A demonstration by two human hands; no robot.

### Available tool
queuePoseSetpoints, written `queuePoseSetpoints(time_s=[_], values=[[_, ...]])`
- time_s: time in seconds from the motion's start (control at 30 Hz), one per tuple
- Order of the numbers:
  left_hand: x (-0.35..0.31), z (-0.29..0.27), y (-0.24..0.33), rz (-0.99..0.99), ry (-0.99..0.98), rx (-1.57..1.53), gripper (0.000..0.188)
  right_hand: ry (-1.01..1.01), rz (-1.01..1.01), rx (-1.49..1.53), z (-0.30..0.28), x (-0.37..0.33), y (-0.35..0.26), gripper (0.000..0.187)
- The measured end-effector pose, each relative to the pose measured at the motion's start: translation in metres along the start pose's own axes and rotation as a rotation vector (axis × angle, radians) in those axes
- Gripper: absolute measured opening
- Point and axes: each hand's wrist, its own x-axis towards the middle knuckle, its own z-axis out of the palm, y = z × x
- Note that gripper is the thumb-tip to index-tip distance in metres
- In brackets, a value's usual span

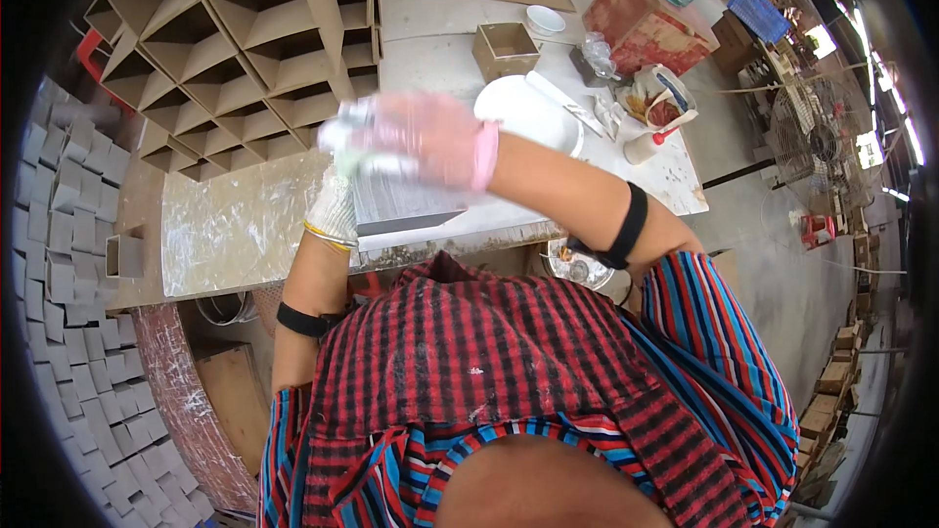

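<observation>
- My left hand (333, 207), in a white knit glove, props the grey box (401, 203) from its left end at the bench's (225, 225) near edge; the fingers are wrapped round the end of it, pressed against its side.
- My right hand (425, 137), in a thin pink glove, crosses over the top of the box. It is blurred, so I cannot tell whether its fingers are spread flat on the surface or pinching something pale against it.
- The box is tilted, one long face turned up toward me, its lower edge resting on the bench just beside the drop.
- Risk one, as I judge it: the box sits so near the edge that a hard stroke from the right hand could push it off, since only the left hand braces it.
- Risk two: the white bowl (528, 112) and the flat blade (567, 103) lie just behind the right forearm; a wide sweep back could knock them.
- Risk three: the bench top is smeared and pale, so the box may slide rather than hold.
- The stack of brown open boxes (245, 49) stands close on the left; a slip that way could bump it.
- Grey boxes (68, 186) cover the floor at left, well apart from my hands.
</observation>
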Motion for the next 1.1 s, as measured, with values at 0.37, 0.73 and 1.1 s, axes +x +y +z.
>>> queuePoseSetpoints(time_s=[0.37,0.73,1.1], values=[[0.022,-0.052,-0.043,-0.138,0.055,-0.115,0.041,0.067,-0.002,0.132,0.0,0.002,-0.009,0.042],[0.012,-0.012,-0.028,-0.039,0.039,0.153,0.026,0.235,0.042,0.095,0.0,0.008,0.011,0.038],[-0.004,0.017,-0.007,-0.239,0.132,-0.331,0.031,0.183,0.584,0.15,-0.03,0.004,0.058,0.056]])
